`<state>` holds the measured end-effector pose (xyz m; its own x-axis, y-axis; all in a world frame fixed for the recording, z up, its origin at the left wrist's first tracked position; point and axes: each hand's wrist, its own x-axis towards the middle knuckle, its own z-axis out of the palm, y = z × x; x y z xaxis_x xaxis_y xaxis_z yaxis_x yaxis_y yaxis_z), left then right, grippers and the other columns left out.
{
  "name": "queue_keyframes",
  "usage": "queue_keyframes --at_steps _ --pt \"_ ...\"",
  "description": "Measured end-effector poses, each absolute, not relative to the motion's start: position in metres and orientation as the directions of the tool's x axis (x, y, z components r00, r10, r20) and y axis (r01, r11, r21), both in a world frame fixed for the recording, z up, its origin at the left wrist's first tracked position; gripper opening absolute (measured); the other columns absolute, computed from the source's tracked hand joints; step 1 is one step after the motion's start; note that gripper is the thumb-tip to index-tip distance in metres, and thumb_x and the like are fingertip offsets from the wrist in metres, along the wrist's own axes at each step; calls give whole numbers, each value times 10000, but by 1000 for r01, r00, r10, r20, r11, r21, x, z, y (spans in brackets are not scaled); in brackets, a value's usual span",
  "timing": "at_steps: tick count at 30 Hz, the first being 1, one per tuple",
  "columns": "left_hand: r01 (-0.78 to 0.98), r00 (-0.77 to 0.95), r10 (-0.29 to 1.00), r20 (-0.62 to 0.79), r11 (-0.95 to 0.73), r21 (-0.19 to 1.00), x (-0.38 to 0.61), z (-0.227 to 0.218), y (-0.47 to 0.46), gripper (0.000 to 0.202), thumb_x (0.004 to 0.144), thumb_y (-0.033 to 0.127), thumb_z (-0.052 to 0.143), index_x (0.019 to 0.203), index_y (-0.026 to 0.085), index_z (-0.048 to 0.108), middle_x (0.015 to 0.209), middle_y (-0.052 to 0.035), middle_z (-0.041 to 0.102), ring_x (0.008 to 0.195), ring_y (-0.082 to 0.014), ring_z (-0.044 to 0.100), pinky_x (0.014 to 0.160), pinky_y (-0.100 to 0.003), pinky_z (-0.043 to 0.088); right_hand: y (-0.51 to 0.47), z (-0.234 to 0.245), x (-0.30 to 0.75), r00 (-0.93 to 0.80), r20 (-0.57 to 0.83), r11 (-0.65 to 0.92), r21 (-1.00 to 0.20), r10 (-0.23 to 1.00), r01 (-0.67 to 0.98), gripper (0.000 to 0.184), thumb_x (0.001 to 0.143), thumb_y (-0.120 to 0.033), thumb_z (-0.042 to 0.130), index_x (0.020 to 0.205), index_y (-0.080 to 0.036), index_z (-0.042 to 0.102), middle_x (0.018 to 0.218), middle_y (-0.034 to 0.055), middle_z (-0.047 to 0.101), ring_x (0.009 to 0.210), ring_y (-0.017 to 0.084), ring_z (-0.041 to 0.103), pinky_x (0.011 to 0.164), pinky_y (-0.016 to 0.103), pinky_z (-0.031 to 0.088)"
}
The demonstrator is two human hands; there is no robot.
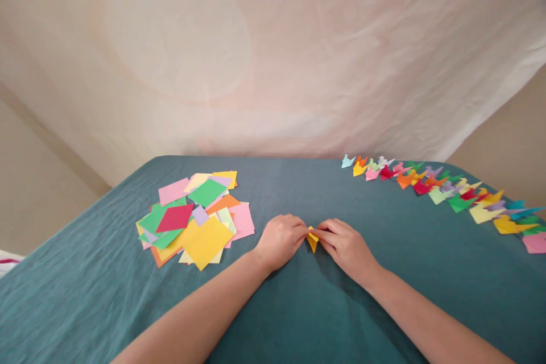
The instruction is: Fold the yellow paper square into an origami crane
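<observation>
Between my two hands is a small folded piece of yellow origami paper [313, 242], its pointed end toward me. My left hand [281, 240] pinches its left side, with the fingers curled together. From the right, my right hand [347, 247] grips the upper right edge between thumb and fingertips. Both hands rest low over the cloth, and the fingers hide part of the folds.
A teal cloth [273, 307] covers the table. To the left lies a loose pile of coloured paper squares [209, 242]. Folded paper cranes [480, 213] in many colours stand in rows along the right side. A pale sheet [273, 57] hangs behind.
</observation>
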<state>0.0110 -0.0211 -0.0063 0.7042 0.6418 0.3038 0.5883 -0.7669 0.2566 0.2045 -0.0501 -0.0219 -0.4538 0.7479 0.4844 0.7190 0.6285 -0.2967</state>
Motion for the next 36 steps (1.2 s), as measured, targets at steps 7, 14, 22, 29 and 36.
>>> queue_keyframes --at_steps 7,14,22,29,36 --pt "570 739 617 270 -787 237 10 -3 -21 228 903 206 433 998 211 639 954 -42 628 883 -160 560 785 -278 430 -52 -20 207 -487 465 640 -258 739 724 239 896 -205 476 1061 -242 645 858 54 627 794 177 567 714 311 468" --pt "571 745 621 244 -783 249 8 0 -21 237 874 169 441 1016 211 626 982 -45 600 905 -166 539 816 -280 424 -58 -16 207 -494 492 660 -249 717 709 218 876 -196 498 1023 -234 655 866 51 638 793 175 574 725 326 446" --pt "573 759 618 204 -783 240 7 3 -24 343 787 109 476 1091 213 597 1050 -60 571 963 -204 504 851 -327 408 -59 -16 205 -520 463 673 -271 718 688 288 854 -126 484 1071 -241 634 904 55 627 814 186 561 732 343 439" --pt "556 729 640 241 -760 337 2 -2 -20 401 798 99 456 1141 256 593 1150 -48 540 1111 -224 422 934 -382 366 -60 -15 205 -532 409 659 -296 741 691 419 793 -19 442 1115 -231 607 958 60 593 867 204 527 769 369 432" --pt "543 707 660 253 -736 404 0 -7 -16 433 793 83 441 1134 290 609 1209 -25 529 1168 -230 376 980 -420 333 -58 -17 203 -544 362 645 -276 757 713 454 770 3 435 1132 -216 598 950 73 568 866 207 510 764 356 436"
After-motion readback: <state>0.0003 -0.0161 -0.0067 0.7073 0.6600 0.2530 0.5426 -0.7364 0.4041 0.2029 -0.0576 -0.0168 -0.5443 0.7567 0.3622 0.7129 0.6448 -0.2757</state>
